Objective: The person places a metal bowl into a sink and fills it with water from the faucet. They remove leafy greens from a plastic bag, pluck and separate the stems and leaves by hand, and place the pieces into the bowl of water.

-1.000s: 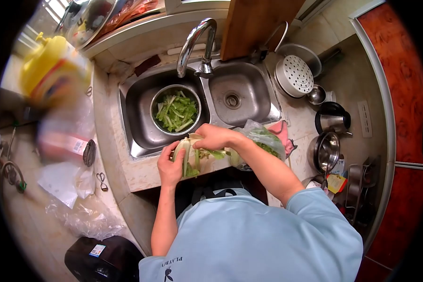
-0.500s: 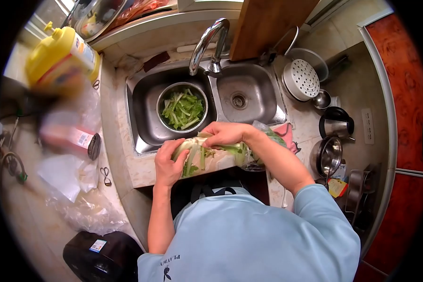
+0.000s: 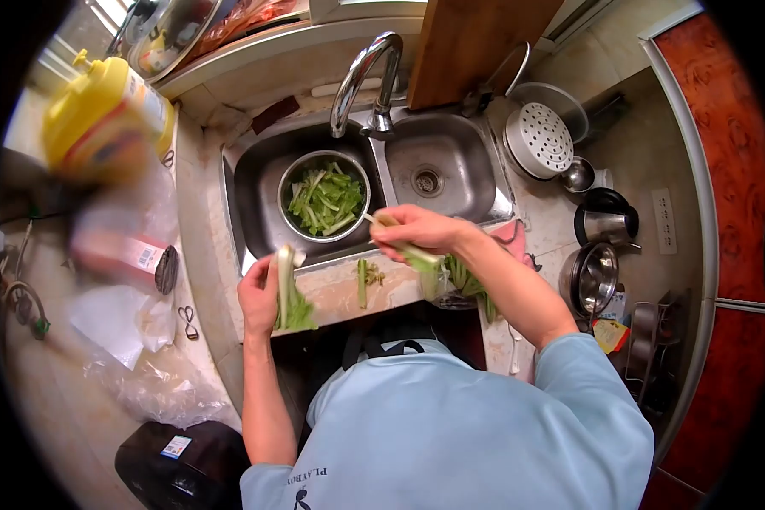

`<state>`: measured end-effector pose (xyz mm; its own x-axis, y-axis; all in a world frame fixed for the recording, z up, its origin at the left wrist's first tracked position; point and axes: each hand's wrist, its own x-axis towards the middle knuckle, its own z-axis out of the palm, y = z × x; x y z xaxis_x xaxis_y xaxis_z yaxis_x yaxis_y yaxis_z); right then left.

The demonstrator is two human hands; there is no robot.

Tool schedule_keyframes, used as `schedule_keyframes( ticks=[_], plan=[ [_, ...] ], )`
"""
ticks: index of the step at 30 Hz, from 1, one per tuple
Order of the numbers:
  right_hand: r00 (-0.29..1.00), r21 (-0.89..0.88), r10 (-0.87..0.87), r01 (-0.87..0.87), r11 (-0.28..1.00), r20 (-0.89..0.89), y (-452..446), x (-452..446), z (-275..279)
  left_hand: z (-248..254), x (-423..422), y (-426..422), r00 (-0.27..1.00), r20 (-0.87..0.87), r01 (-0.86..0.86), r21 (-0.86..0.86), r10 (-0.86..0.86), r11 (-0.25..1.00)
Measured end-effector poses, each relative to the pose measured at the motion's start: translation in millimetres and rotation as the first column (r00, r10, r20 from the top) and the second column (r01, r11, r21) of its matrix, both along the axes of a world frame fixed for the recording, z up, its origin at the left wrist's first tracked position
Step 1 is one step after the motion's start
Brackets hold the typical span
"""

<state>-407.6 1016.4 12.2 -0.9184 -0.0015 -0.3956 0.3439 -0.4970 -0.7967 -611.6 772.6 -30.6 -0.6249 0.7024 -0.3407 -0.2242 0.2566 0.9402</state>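
My left hand (image 3: 258,296) is closed round a bunch of pale-stemmed greens (image 3: 290,297), whose leaves hang down over the counter's front edge. To the right, my right hand (image 3: 415,231) grips a separate leafy stalk (image 3: 418,256), slightly blurred, above the front rim of the sink. A short green stem and some small scraps (image 3: 363,283) lie on the counter between my hands. Cut greens (image 3: 326,200) fill a round metal bowl (image 3: 366,204) in the left basin. More greens (image 3: 461,276) in a clear bag lie partly behind my right forearm.
A chrome faucet (image 3: 381,123) rises behind the double sink (image 3: 386,183). At the right are a white perforated steamer (image 3: 539,140), metal bowls (image 3: 601,272) and a pink cloth (image 3: 508,235). A yellow jug (image 3: 106,119), plastic bags and a black bin (image 3: 181,463) are on the left.
My hands have moved apart, the left one leftward with the bunch, the right one up and rightward with a stalk now separate from it. The stem and scraps between them are uncovered.
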Motion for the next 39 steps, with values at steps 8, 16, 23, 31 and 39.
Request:
schedule_keyframes(
  ticks=[8, 16, 23, 31, 39],
  plan=[
    [0.855, 0.520, -0.466, 0.511, 0.684, -0.226, -94, -49, -18, 18, 49, 37, 0.947, -0.317, 0.032, 0.258, 0.053, 0.966],
    [0.995, 0.804, 0.083, -0.010, 0.595, -0.049, -43, -35, 4, 14, 33, 25, 0.964, -0.146, 0.231, 0.056, -0.221, 0.971],
    [0.991, 0.184, -0.131, 0.127, 0.975, 0.009, 6, -53, 2, -28, 36, 11, 0.591, 0.800, -0.296, 0.336, -0.105, 0.894],
    [0.991, 0.077, -0.038, 0.048, 0.996, -0.126, -12, -91, 11, 9, 36, 12, 0.774, 0.631, -0.250, 0.389, -0.058, 0.887],
    [0.959, 0.159, -0.284, 0.284, 0.946, -0.021, 10, -116, -35, 2, 36, 6, 0.833, 0.553, -0.226, 0.377, -0.023, 0.898]
  ],
)
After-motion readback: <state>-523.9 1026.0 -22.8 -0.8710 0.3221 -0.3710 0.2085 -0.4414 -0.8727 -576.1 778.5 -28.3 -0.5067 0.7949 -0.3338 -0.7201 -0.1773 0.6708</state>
